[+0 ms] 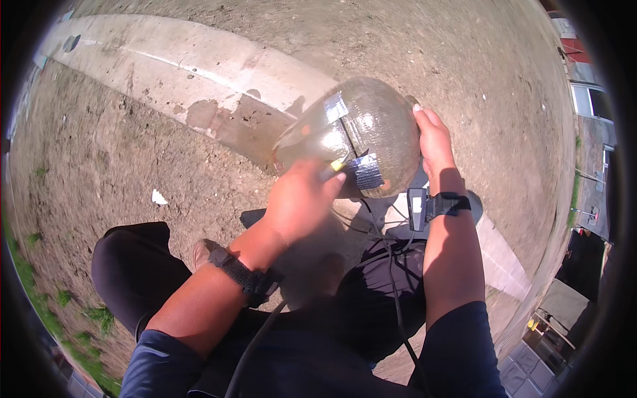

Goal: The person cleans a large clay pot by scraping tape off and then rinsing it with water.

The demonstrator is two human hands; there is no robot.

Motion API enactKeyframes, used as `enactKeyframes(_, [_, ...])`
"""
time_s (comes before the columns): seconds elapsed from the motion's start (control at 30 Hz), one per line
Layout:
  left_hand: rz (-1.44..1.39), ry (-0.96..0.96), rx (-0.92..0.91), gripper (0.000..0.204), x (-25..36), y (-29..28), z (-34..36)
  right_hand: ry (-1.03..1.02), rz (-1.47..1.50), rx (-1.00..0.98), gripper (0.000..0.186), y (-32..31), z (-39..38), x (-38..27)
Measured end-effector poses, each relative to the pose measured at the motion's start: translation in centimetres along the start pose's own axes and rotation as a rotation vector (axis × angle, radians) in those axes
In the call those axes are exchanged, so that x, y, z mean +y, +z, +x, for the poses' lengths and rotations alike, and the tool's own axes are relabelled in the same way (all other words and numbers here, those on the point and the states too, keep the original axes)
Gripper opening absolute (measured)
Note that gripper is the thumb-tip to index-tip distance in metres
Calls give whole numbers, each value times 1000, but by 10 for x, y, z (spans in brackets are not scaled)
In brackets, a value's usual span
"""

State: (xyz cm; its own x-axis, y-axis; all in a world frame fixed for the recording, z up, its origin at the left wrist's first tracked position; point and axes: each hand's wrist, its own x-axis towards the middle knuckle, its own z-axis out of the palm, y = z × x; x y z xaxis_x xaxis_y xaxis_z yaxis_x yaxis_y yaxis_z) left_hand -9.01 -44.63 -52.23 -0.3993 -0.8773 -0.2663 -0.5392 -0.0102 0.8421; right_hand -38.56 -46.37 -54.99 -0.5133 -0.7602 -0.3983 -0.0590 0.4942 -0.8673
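Observation:
A large glossy, olive-grey rounded object (381, 119) with a faint textured surface is held above the ground in front of me. Silver tape pieces (369, 171) are stuck on it, with a dark line between them. My left hand (298, 199), partly blurred, is closed on a small tool with a yellow part (336, 164) at the object's lower left face. My right hand (431, 139) grips the object's right side, its fingers curved round the edge. A black strap with a device (418, 209) is on my right wrist.
Dry dirt (119, 152) surrounds a concrete strip (146, 53) with damp patches. My bent legs (133, 272) and black cables (391, 278) are below. Grass tufts (99, 318) grow at the left. Buildings (590, 166) line the far right.

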Motion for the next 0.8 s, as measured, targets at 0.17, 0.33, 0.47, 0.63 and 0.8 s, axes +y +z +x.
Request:
enactKeyframes(0.17, [235,148,-79,38,15,0,-9,2,7,17,32,0,0,-2])
enactKeyframes(0.33, [289,120,-111,39,23,-2,-6,-11,20,-2,32,1,0,0])
enactKeyframes(0.47, [318,99,-122,37,27,-3,-5,1,10,12,35,-1,1,0])
enactKeyframes(0.63, [352,114,-129,36,29,-2,-4,-17,17,-1,35,-2,4,5])
enactKeyframes(0.8, [362,127,-121,36,28,0,-5,-2,15,-6,34,-1,2,4])
